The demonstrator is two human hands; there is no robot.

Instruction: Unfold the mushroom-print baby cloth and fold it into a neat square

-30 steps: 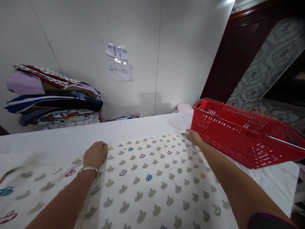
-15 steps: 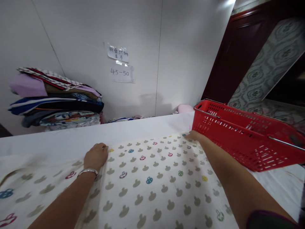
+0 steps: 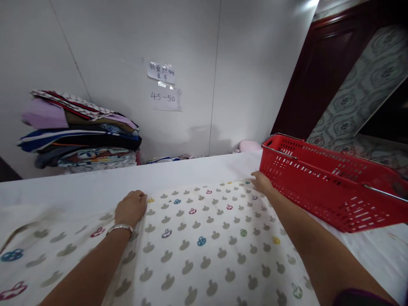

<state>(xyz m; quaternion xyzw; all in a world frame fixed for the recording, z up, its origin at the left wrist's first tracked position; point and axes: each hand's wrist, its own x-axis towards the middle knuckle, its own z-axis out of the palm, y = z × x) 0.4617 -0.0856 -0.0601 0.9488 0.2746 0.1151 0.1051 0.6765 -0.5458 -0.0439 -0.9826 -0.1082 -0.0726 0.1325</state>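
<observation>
A cream cloth (image 3: pixel 204 242) printed with grey and coloured rabbit shapes lies spread on a white table (image 3: pixel 95 187). My left hand (image 3: pixel 130 208), a bracelet at its wrist, rests closed on the cloth's far edge, fingers curled onto the fabric. My right hand (image 3: pixel 262 182) pinches the cloth's far right corner, right next to a red plastic basket (image 3: pixel 325 182).
A stack of folded fabrics (image 3: pixel 79 131) sits at the back left against a white wall with two paper notes (image 3: pixel 164 87). A pink object (image 3: pixel 248 145) lies behind the table. A dark wooden door stands at the right.
Both hands stay on the cloth's far edge; the view has shifted slightly, and the cloth lies a little flatter.
</observation>
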